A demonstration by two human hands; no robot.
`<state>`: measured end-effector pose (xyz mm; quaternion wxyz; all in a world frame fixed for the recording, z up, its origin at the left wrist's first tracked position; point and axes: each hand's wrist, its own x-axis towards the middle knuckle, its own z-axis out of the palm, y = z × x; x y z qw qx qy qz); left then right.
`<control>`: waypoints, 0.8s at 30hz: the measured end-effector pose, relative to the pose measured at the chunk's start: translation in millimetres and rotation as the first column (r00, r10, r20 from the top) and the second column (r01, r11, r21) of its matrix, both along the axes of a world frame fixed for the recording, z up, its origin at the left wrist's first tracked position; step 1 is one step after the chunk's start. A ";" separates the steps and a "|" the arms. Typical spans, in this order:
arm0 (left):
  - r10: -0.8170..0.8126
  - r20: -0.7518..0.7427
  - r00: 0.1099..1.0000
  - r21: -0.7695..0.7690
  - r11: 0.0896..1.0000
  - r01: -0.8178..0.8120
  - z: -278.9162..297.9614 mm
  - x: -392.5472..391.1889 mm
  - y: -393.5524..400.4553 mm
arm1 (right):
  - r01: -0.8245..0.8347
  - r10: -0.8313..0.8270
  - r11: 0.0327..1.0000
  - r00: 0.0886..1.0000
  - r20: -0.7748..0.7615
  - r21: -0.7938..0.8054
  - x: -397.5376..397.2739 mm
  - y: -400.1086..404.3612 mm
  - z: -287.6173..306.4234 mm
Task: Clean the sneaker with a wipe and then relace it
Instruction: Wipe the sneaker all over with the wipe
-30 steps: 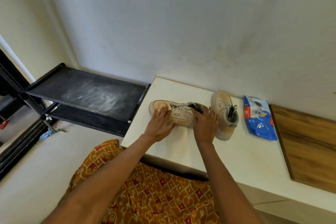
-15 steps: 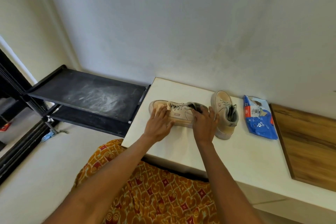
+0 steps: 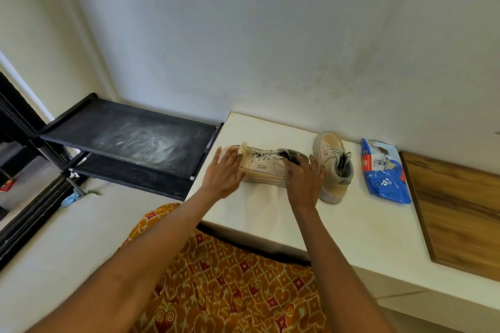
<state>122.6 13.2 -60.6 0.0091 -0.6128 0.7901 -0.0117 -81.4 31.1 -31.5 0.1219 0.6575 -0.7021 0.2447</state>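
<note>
A beige sneaker lies sideways on the white table, toe pointing left, with grey laces in it. My left hand presses a crumpled pale wipe against the toe with straight fingers. My right hand grips the heel end, fingers curled over the grey collar. A second beige sneaker stands just right of that hand, its toe toward the wall.
A blue wipe packet, torn open, lies right of the shoes. A wooden board covers the table's right part. A black dusty shelf rack stands left of the table. The wall is close behind.
My left hand has slid the wipe left from the lace area to the toe. My right hand has kept its hold on the heel.
</note>
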 end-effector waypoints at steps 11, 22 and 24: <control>-0.129 0.065 0.989 -0.015 0.991 0.130 -3.1 11.4 -5.6 | -0.012 0.012 1.000 1.000 -0.004 0.005 0.0 0.4 0.6; 0.165 -0.572 0.803 -0.044 0.972 -0.232 -19.7 44.9 -3.2 | -0.010 0.010 1.000 1.000 -0.007 -0.011 -0.4 0.1 -2.8; 0.203 -0.712 0.673 -0.082 0.927 -0.367 -17.3 37.2 -3.6 | -0.014 0.014 1.000 1.000 -0.006 -0.011 -0.8 0.5 -3.4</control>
